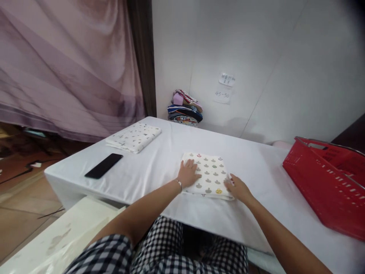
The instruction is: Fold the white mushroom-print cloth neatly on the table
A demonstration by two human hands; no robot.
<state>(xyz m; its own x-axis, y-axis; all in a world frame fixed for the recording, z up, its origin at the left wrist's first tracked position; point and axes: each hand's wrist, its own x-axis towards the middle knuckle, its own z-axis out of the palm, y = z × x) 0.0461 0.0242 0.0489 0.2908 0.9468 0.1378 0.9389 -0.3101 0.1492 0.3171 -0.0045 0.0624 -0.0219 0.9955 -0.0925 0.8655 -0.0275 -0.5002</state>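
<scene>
In front of me a folded white cloth (209, 173) with rows of small grey prints and a few coloured ones lies flat on the table. My left hand (188, 173) rests on its left side, palm down with the fingers spread. At its right edge is my right hand (238, 187), thumb and fingertips touching the border; the fingers look apart, though the undersides are hidden. A second folded white cloth (134, 137) with small dark prints lies toward the table's far left corner, away from both hands.
A white sheet covers the table (159, 167). A black phone (104, 166) lies near its left edge. On the right stands a red basket (325, 186). Folded fabrics (185, 108) are stacked beyond the far edge by the wall. A pale surface (71, 236) sits lower left.
</scene>
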